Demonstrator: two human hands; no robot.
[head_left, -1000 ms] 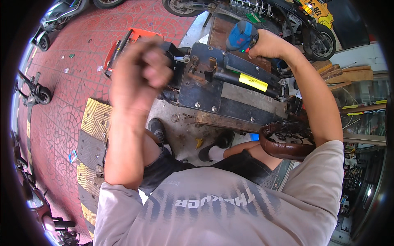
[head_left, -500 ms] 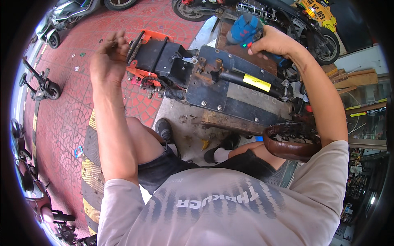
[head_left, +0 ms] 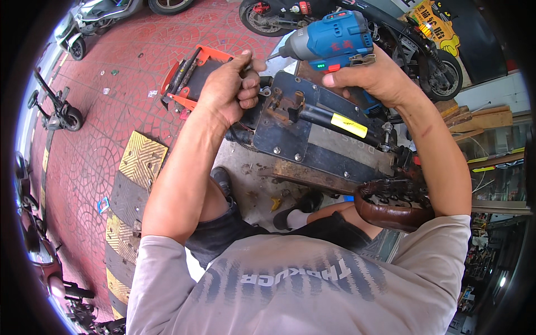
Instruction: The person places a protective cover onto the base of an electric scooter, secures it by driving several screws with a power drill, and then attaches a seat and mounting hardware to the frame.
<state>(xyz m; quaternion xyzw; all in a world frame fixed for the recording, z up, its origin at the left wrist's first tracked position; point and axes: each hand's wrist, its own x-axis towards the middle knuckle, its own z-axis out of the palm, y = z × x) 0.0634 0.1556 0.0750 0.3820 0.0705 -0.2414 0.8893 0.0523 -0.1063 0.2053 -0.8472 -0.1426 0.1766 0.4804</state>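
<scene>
I'm watching through the head camera, and here's the change: the left hand swings in! Half a second ago it hung loose by the orange frame, fingers spread; now its fingers are curled in, thumb up, though I can't tell whether they pinch anything small. The right hand stays wrapped around the blue power driver, and that tool is up higher now, swung broadside to me above the dark deck plate. Its bit, out of my sight before, points left, the tip just beside the left fingertips. Below, the black tube with its yellow label lies along the deck as it did earlier.
</scene>
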